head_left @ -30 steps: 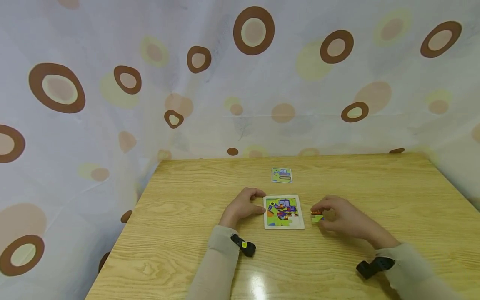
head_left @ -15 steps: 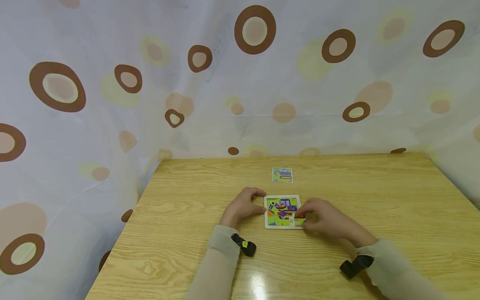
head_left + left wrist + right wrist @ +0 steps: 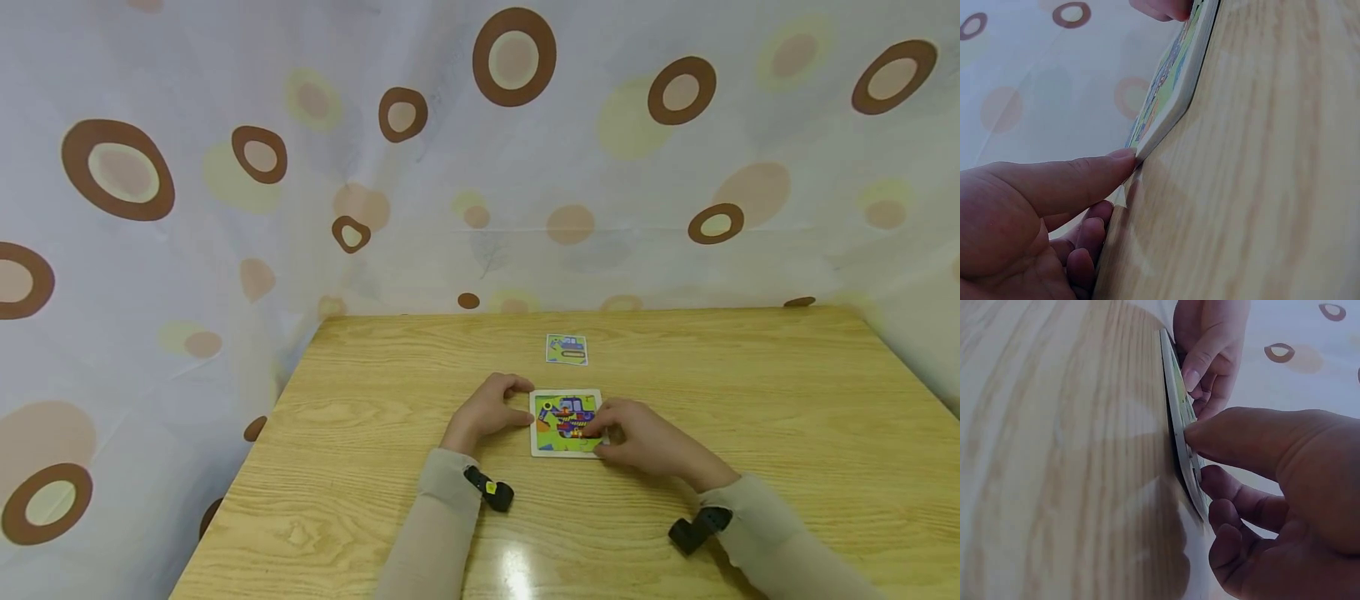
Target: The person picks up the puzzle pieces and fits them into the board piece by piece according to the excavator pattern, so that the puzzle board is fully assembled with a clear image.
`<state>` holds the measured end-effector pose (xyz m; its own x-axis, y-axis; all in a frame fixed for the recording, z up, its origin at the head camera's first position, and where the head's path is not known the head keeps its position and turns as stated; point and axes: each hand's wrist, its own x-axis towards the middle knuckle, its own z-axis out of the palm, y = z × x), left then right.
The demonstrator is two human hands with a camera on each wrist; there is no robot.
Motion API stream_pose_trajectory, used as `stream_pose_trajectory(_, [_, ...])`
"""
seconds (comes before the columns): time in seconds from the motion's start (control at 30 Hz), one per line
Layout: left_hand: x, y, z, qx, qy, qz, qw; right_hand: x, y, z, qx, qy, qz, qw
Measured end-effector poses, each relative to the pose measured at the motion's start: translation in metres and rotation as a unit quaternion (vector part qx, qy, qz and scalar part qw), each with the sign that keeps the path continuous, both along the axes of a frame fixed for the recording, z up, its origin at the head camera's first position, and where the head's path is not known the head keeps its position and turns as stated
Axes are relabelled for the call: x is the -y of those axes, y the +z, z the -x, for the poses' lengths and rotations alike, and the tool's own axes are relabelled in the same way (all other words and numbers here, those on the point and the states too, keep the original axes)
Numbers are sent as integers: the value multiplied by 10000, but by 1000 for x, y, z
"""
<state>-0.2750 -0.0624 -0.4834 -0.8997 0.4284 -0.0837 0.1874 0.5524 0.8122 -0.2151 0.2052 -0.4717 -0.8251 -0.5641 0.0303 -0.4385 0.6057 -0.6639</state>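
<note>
A square jigsaw puzzle board (image 3: 552,454) with a pale frame lies on the wooden table, filled with a colourful picture of a digger on green. Along its left edge rests my left hand (image 3: 487,412), the thumb (image 3: 1094,172) straight against the rim and the index finger near the upper left corner. My right hand (image 3: 647,442) is over the board's lower right corner, thumb and index finger pinching a puzzle piece (image 3: 592,445) at that corner. Most of this piece is hidden by the fingers. In the right wrist view the right thumb (image 3: 1241,434) touches the board's edge.
A small picture card (image 3: 567,350) showing a similar digger lies behind the board. The wooden table (image 3: 360,417) reaches back to a curtain (image 3: 420,183) with brown ring patterns. Each wrist carries a black strap with a small camera.
My right hand has moved left with the puzzle piece, from the table beside the board to its lower right corner, where a white gap showed before. My left hand stays at the left edge.
</note>
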Motion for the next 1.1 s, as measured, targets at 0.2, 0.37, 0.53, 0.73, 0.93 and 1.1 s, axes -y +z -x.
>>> stream_pose_trajectory(0.2, [0, -1, 1, -8, -26, 8, 10000, 2, 3, 2, -64, 124, -70, 9999])
stream_pose_trajectory(0.37, [0, -1, 1, 11, -25, -6, 10000, 4, 5, 2, -138, 164, -159, 9996])
stream_pose_trajectory(0.53, [0, 1, 0, 17, -10, -12, 10000, 5, 5, 2, -296, 237, -342, 9987])
stream_pose_trajectory(0.73, [-1, 3, -1, 34, 16, 17, 10000, 5, 7, 1, -638, 481, -587, 9951])
stream_pose_trajectory(0.93, [-1, 2, 0, 94, 63, 37, 9999, 2, 8, 0, -835, 626, -695, 9921])
stream_pose_trajectory(1.1, [0, 0, 2, 80, 36, 70, 9999, 2, 7, -1, -1094, 704, -837, 9880])
